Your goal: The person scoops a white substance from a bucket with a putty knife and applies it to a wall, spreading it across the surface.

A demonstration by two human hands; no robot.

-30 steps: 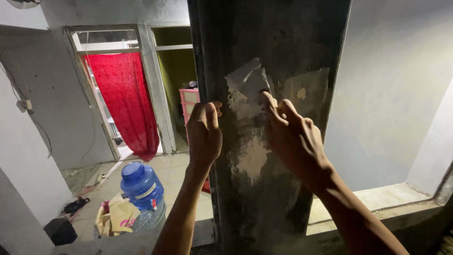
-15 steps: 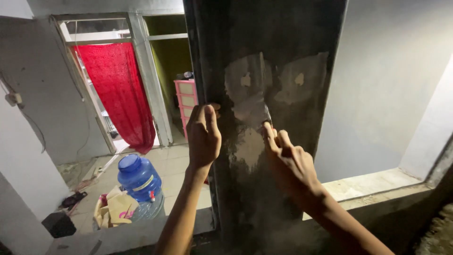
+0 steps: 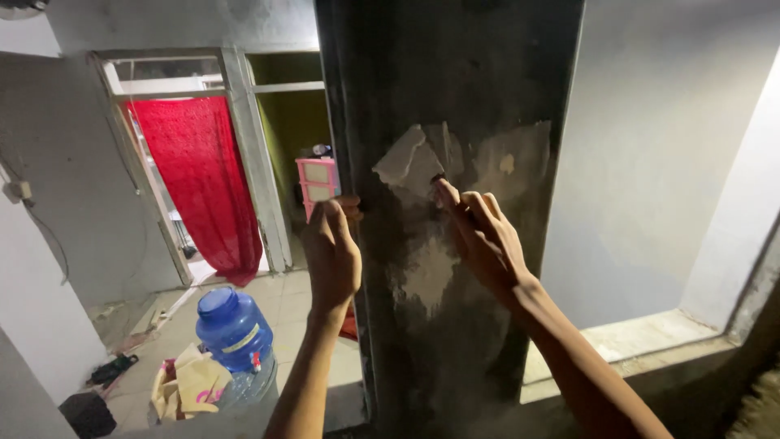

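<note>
Head view was filled by a dark concrete pillar (image 3: pixel 455 81) bearing a pale plaster patch (image 3: pixel 410 162). The right hand (image 3: pixel 483 240) was pressed flat against it, fingers (image 3: pixel 447 195) extended and released, tips touching the patch at its 5 o'clock edge. The left hand (image 3: pixel 331 256) was curled around the pillar's edge at 9 o'clock, gripping it. A blue water jug (image 3: pixel 233 327) was seen on the floor below, at 7 o'clock.
</note>
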